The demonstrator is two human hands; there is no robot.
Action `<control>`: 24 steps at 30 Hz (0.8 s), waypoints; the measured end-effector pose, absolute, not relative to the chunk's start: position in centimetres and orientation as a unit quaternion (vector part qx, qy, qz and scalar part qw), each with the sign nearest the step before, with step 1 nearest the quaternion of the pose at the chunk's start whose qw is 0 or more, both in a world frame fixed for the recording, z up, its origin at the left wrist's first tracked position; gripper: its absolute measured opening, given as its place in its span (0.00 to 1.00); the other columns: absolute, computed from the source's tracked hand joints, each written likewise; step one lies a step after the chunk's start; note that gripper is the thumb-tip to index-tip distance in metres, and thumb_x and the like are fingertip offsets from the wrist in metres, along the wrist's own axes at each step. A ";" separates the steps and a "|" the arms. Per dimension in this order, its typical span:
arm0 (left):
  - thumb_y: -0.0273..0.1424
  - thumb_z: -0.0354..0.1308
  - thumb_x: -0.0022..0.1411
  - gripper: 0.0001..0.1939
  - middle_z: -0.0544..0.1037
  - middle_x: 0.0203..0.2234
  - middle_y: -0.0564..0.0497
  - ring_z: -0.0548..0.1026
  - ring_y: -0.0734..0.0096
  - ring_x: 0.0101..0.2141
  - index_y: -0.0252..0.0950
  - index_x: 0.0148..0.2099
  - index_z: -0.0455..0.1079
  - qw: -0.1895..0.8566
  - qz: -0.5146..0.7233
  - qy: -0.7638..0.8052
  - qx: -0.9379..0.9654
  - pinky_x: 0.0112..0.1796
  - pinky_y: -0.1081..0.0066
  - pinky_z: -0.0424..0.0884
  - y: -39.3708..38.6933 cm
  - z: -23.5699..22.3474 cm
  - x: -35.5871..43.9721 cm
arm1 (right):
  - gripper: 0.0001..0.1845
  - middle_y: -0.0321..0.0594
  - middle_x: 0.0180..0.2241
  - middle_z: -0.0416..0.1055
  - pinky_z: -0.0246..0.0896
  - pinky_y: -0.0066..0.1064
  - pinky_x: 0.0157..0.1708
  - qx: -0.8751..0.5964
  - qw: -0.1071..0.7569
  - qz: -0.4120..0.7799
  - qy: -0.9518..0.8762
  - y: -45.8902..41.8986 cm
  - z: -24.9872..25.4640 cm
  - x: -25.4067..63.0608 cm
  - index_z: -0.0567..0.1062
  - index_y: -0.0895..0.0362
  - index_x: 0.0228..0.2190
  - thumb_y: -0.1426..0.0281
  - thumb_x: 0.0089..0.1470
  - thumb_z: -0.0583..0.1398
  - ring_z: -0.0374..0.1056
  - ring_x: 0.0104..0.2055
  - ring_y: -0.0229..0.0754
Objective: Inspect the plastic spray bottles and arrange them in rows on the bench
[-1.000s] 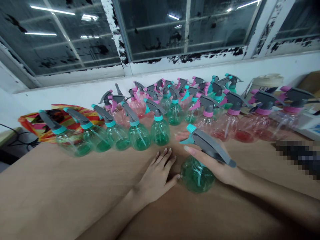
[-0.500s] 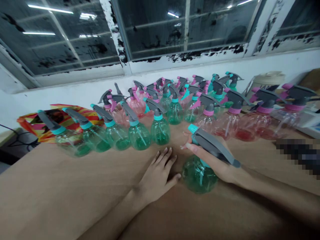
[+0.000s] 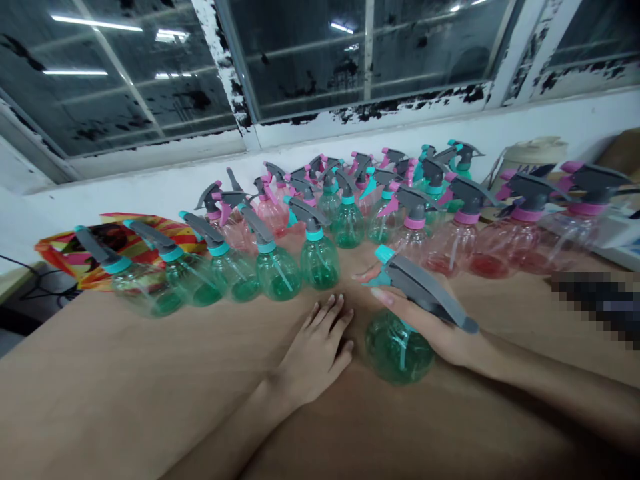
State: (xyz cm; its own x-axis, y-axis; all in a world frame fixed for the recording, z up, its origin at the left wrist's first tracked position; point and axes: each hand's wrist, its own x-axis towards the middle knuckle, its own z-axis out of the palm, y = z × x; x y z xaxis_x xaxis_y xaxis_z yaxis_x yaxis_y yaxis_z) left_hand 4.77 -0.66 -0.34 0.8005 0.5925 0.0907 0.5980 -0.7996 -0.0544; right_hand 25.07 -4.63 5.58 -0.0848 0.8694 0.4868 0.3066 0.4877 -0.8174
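Note:
My right hand (image 3: 430, 320) is wrapped round the neck of a green spray bottle (image 3: 399, 347) that stands on the brown table (image 3: 125, 387), under its grey trigger head with the teal nozzle (image 3: 420, 288). Flat on the table just left of that bottle lies my left hand (image 3: 315, 353), fingers stretched out and holding nothing. Beyond both hands stands a row of green spray bottles (image 3: 277, 270).
Several pink spray bottles (image 3: 460, 247) and more green ones crowd the table's far side up to the white wall under the window. A striped red-and-yellow bag (image 3: 75, 247) lies at the far left. A cream tub (image 3: 533, 157) stands at the far right.
My right hand has shifted the held bottle very slightly. The left hand's thumb has drawn a little away from the bottle.

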 end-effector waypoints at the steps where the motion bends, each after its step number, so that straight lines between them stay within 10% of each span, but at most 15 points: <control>1: 0.31 0.48 0.67 0.25 0.56 0.62 0.40 0.49 0.57 0.63 0.28 0.63 0.54 0.042 -0.034 -0.313 -0.948 0.59 0.55 0.51 -0.7 -0.3 4.8 | 0.08 0.36 0.35 0.74 0.66 0.34 0.34 -0.426 0.526 0.283 -0.680 -4.7 5.6 25.0 0.72 0.49 0.39 0.64 0.55 0.58 0.71 0.34 0.41; 24: 0.27 0.48 0.65 0.22 0.61 0.60 0.37 0.55 0.56 0.61 0.27 0.60 0.58 0.054 -0.086 -0.315 -0.944 0.58 0.51 0.55 -0.4 -1.2 5.1 | 0.05 0.33 0.28 0.70 0.61 0.29 0.30 -0.414 0.537 0.277 -0.681 -4.6 6.0 24.8 0.72 0.53 0.35 0.67 0.57 0.57 0.65 0.27 0.35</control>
